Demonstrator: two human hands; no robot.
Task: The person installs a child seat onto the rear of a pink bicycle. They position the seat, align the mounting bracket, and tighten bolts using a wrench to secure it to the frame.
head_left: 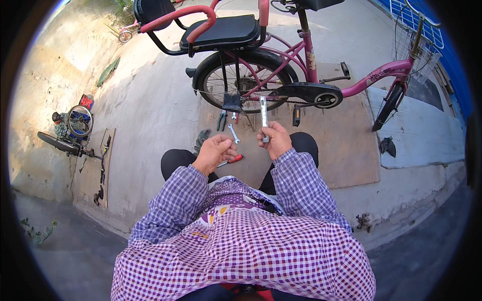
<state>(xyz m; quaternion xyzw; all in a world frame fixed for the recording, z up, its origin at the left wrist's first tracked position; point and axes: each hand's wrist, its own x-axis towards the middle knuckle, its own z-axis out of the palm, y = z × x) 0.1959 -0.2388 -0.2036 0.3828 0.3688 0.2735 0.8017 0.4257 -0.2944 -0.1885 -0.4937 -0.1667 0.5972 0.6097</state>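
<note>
My right hand (pixel 278 140) holds a narrow, flat silver metal piece (pixel 264 113) upright by its lower end; a hole shows near its top. My left hand (pixel 215 153) hovers above the board with fingers curled and thumb near the forefinger; whether something small sits between them is hidden. Beyond both hands stands a pink bicycle (pixel 311 60), its rear wheel (pixel 211 83) and black chain guard (pixel 301 90) facing me. An open-ended wrench (pixel 234 134) lies between my hands and the wheel. Close to my left hand is a red-handled tool (pixel 236 158), partly covered.
Green-handled pliers (pixel 221 121) and a grey glove (pixel 203 138) lie past my left hand. A brown board (pixel 339 158) covers the ground under the bicycle. Bicycle parts, including a small wheel (pixel 80 121), lie at left. A pale blue panel (pixel 421 146) is at right.
</note>
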